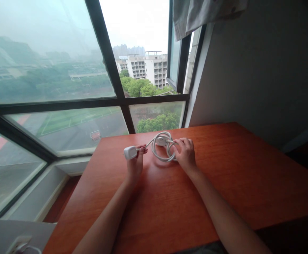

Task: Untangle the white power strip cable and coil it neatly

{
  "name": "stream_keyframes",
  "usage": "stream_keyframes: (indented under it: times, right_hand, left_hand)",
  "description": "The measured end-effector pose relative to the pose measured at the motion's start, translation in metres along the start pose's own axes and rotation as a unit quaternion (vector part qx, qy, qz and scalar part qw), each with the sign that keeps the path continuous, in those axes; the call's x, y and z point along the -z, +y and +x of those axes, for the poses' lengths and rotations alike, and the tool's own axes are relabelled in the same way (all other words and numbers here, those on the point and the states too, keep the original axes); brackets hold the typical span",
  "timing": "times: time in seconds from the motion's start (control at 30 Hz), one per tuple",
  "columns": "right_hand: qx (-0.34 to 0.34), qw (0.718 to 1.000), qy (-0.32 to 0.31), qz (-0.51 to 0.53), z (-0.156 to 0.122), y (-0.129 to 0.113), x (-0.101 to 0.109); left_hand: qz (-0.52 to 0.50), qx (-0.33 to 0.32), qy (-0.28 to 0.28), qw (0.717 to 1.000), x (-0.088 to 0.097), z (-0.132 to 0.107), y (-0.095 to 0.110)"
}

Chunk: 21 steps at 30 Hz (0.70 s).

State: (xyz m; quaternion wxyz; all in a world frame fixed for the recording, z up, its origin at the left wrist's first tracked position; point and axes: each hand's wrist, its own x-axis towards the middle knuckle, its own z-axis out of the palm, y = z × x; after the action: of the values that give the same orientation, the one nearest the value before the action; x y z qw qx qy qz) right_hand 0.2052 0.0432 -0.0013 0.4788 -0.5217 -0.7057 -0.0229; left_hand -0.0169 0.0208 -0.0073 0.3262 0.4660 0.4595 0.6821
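A white extension cord (157, 155) is looped into a loose coil just above the desk. At its left end is a white plug (130, 152), its thin prongs pointing left. My left hand (136, 161) is closed on the cord right behind the plug. On the other side, my right hand (186, 152) pinches the coil between thumb and fingers. A white socket block (161, 141) with dark marks shows inside the loops. Part of the coil is hidden behind my right fingers.
Both forearms reach over a reddish-brown wooden desk (154, 208). Beyond its far edge stands a dark-framed window (124, 102), with one pane open. A curtain (196, 16) hangs at the upper right beside a grey wall (249, 70). A white wall socket (20, 245) sits at the lower left.
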Motion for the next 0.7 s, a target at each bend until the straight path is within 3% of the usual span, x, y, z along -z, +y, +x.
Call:
stream_keyframes:
  times: [0.3,0.5,0.6,0.7]
  right_hand:
    - [-0.038,0.994,0.001,0.103,0.004,0.010,0.000]
    - [-0.088,0.985,-0.023,0.144,0.003,0.003,0.002]
    - [-0.101,0.974,-0.039,0.200,0.003,0.000,0.002]
    - [-0.157,0.949,-0.025,0.271,0.002,0.001,-0.001]
  left_hand:
    - [0.013,-0.003,-0.012,1.000,-0.002,-0.003,-0.001]
    - [0.061,-0.054,-0.052,0.995,-0.003,-0.007,0.010]
    - [0.069,-0.070,-0.074,0.992,-0.003,-0.010,0.017]
    - [0.054,-0.066,-0.094,0.992,-0.003,-0.013,0.023]
